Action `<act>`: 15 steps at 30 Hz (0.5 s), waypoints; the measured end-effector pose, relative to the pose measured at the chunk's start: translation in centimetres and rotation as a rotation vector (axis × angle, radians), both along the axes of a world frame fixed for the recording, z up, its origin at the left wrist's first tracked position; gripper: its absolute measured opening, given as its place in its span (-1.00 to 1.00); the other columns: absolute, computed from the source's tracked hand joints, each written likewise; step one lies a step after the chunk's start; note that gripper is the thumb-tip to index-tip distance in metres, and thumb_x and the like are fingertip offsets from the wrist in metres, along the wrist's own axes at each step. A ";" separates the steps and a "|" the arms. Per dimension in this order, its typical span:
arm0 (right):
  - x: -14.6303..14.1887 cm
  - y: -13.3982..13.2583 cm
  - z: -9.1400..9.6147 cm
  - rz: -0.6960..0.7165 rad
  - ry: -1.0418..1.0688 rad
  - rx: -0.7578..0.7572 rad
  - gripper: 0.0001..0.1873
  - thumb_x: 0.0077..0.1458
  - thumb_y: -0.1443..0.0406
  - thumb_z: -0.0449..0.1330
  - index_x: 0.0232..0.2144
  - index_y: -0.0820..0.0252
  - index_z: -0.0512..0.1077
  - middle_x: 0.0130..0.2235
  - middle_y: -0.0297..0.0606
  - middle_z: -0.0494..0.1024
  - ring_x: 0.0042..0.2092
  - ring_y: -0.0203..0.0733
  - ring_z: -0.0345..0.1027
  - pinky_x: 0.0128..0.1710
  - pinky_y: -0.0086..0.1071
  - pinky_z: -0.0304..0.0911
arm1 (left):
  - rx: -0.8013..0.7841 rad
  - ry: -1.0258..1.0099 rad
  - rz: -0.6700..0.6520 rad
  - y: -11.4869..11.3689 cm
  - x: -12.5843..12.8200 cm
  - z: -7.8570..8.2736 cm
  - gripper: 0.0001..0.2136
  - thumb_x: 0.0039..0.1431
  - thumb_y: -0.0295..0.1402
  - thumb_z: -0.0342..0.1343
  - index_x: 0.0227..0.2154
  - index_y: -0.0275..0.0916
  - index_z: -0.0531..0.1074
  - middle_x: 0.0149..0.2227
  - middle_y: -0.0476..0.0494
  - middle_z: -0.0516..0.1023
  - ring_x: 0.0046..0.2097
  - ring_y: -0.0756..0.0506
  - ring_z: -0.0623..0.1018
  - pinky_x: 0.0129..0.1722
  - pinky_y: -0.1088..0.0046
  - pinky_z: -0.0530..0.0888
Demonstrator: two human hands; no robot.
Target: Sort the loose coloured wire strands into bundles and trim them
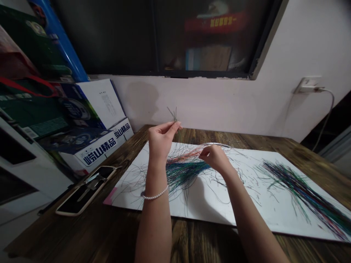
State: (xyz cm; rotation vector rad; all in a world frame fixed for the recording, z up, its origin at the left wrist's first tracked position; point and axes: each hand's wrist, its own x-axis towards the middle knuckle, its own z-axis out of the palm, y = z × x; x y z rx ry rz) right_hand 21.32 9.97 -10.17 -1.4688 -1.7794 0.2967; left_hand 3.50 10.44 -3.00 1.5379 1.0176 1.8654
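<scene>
My left hand (160, 138) is raised above a white sheet (246, 204) and pinches a few thin dark strands (173, 114) that stick up past its fingertips. A pearl bracelet (155, 195) circles that wrist. My right hand (214, 156) is closed in a pinch just above a fanned bundle of red, green and blue strands (183, 168) lying on the sheet. What its fingers hold is too fine to make out. Loose dark strands are scattered over the sheet around both hands.
A second bundle of coloured strands (301, 190) lies at the sheet's right. A phone with a metal clip on it (85, 188) rests on the wooden table (109, 233) at left. Stacked boxes (90, 142) stand at far left. A wall socket with cable (309, 86) is at the right.
</scene>
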 end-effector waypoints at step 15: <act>-1.1 0.5 -0.8 0.005 -0.251 -0.179 -0.89 -0.08 0.42 0.18 -0.47 0.21 0.51 -0.43 -0.20 0.53 -0.39 -0.21 0.34 -0.43 -0.43 0.06 | 0.198 -0.329 0.417 -0.5 -3.5 0.8 -0.79 0.03 -0.21 0.18 -0.36 -0.24 0.57 -0.32 -0.15 0.61 -0.37 0.00 0.52 -0.50 0.54 0.35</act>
